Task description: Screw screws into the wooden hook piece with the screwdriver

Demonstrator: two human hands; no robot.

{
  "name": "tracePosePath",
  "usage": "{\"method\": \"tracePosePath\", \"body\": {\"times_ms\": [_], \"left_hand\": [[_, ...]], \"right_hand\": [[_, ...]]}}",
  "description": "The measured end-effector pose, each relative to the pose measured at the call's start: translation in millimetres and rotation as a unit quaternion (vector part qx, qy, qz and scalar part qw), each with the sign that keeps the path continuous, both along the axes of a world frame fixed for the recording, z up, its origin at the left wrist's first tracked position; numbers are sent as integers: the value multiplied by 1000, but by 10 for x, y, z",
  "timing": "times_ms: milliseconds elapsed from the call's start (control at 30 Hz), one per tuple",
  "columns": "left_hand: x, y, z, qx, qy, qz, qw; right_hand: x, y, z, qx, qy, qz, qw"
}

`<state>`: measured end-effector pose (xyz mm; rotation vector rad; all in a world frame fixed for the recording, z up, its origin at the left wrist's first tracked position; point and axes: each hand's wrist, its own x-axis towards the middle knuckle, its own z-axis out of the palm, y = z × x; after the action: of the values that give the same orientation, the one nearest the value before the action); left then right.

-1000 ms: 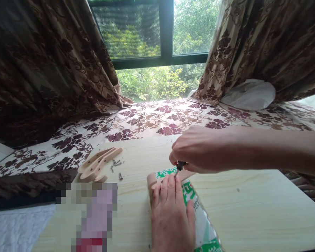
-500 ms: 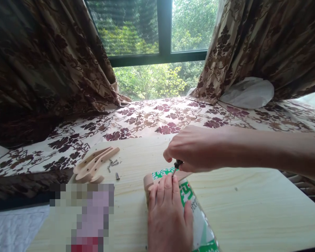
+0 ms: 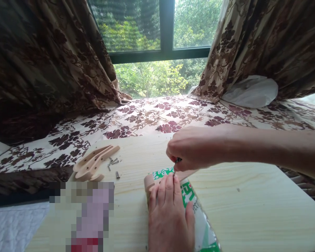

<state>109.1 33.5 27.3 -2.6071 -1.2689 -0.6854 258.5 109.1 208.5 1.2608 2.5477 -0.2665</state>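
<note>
My left hand (image 3: pixel 170 217) lies flat with fingers stretched out, pressing on a pale curved wooden piece (image 3: pixel 149 182). That piece rests across a green and white printed package (image 3: pixel 202 227) on the wooden board (image 3: pixel 252 206). Above it, my right hand (image 3: pixel 191 147) is closed around a screwdriver (image 3: pixel 177 160); only a bit of its dark handle and thin shaft shows. The shaft points down to the wood beside my left fingertips, which hide the tip. Several loose screws (image 3: pixel 117 175) lie to the left, near a group of similar wooden pieces (image 3: pixel 97 164) with dark holes.
A blurred-out pinkish item (image 3: pixel 91 217) lies at the board's left front. Behind the board spreads a floral cloth (image 3: pixel 152 115) below a window, with patterned curtains (image 3: pixel 68 52) on both sides. A white plastic bag (image 3: pixel 252 92) sits at the back right.
My right hand has turned slightly at the wrist and shifted a little right, hiding more of the screwdriver handle. My left hand stays on the wooden piece. The view has shifted slightly.
</note>
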Motion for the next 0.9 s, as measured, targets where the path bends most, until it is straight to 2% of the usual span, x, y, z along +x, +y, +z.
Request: {"method": "tracePosePath", "body": {"times_ms": [167, 300, 367, 500, 567, 633, 767, 900], "left_hand": [[-25, 6, -8, 20, 13, -6, 1000], [-7, 4, -8, 11, 3, -12, 1000], [26, -5, -11, 0, -21, -8, 1000], [83, -19, -14, -3, -83, 17, 996], [77, -16, -5, 5, -67, 10, 998], [50, -11, 8, 6, -26, 2, 1000], [2, -8, 26, 4, 14, -1, 1000], [-4, -11, 26, 6, 10, -3, 1000]], "right_hand": [[-1, -75, 110, 27, -55, 33, 998], [-42, -87, 105, 37, -42, 67, 996], [-57, -45, 51, 43, -28, 52, 997], [-30, 52, -36, 32, -7, -43, 999], [11, 53, -26, 26, -3, -55, 998], [47, 9, 16, 14, -3, -19, 1000], [17, -123, 105, 35, -51, 51, 997], [-91, -133, 66, 35, -61, 54, 996]]}}
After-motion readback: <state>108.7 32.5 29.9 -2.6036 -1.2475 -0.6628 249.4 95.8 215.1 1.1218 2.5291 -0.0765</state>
